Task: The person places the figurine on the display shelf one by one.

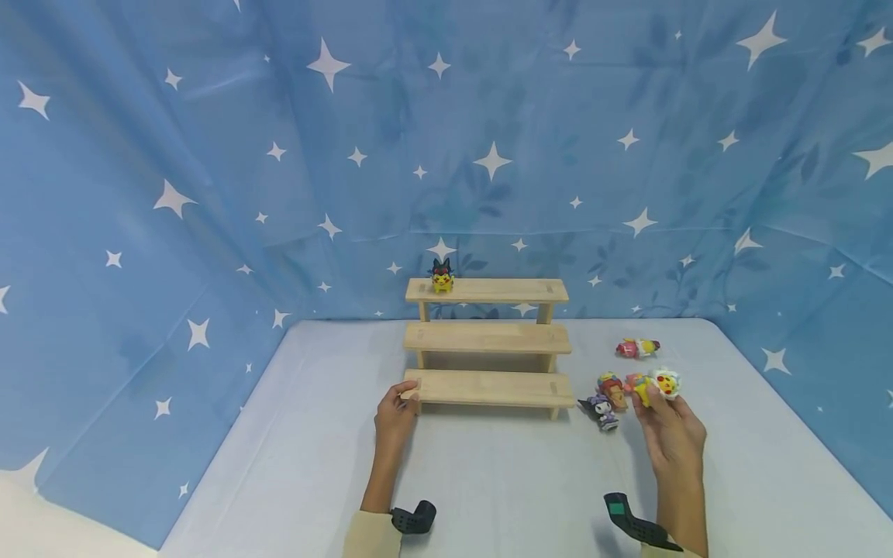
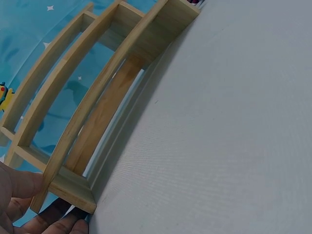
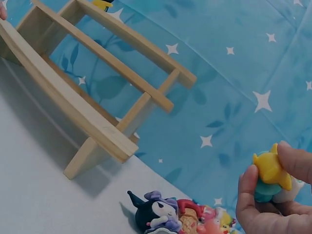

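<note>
My left hand (image 1: 396, 411) grips the left end of the lowest step of a three-tier wooden stand (image 1: 488, 383). In the left wrist view, the thumb lies over that step and the fingers (image 2: 53, 222) reach under its end. My right hand (image 1: 673, 438) pinches a small yellow figurine (image 1: 666, 383) with a white frilled head, at the right of the stand. Seen from the right wrist, the figurine's yellow and teal back (image 3: 271, 171) shows between thumb and fingers. A yellow figurine with a black hat (image 1: 443, 279) stands on the top step's left end.
Just left of my right hand are a black-and-purple figurine (image 1: 601, 412) and a red-haired figurine (image 1: 612, 390), close together on the white tabletop (image 1: 488, 488). Behind them lies a red-and-yellow figurine (image 1: 637, 348) on its side. A blue starry curtain (image 1: 391, 186) hangs behind the table.
</note>
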A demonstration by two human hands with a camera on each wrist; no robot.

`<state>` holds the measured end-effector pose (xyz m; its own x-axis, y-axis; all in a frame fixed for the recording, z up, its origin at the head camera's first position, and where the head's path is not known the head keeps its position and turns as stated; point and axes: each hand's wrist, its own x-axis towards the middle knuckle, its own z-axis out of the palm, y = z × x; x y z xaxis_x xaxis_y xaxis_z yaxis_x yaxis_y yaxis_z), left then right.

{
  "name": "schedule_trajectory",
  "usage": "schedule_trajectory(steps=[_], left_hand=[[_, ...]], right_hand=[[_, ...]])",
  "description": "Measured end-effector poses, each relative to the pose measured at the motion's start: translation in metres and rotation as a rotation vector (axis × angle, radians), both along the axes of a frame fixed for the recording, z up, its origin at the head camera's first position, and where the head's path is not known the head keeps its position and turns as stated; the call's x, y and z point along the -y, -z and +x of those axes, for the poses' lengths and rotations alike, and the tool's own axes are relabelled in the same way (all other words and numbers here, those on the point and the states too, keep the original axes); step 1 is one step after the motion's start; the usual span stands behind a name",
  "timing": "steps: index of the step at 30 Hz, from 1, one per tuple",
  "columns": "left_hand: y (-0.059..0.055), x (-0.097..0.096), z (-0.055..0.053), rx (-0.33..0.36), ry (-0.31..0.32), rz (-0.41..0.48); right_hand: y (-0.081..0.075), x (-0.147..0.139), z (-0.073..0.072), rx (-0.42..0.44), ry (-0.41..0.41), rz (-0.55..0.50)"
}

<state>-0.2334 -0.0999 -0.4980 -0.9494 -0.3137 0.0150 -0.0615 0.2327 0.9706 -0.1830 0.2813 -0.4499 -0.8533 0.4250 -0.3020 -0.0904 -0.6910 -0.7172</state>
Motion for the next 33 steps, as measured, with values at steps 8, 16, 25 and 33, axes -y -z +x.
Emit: schedule_trajectory(steps=[8,16,25,33], left_hand=[[0.000,-0.001,0.000,-0.006,0.010,0.016],[0.001,0.000,-0.001,-0.009,0.005,0.008],[0.000,-0.001,0.001,0.001,0.008,0.007],[0.003,0.001,0.000,-0.032,0.032,0.019]], right_hand=[[-0.003,0.009,-0.006,0.024,-0.040,0.118],[0.004,0.014,-0.023,-0.033,-0.081,0.256],[0.020,0.006,-0.069,-0.123,-0.148,0.360],[-0.029,0.034,-0.065,-0.179,-0.233,0.479]])
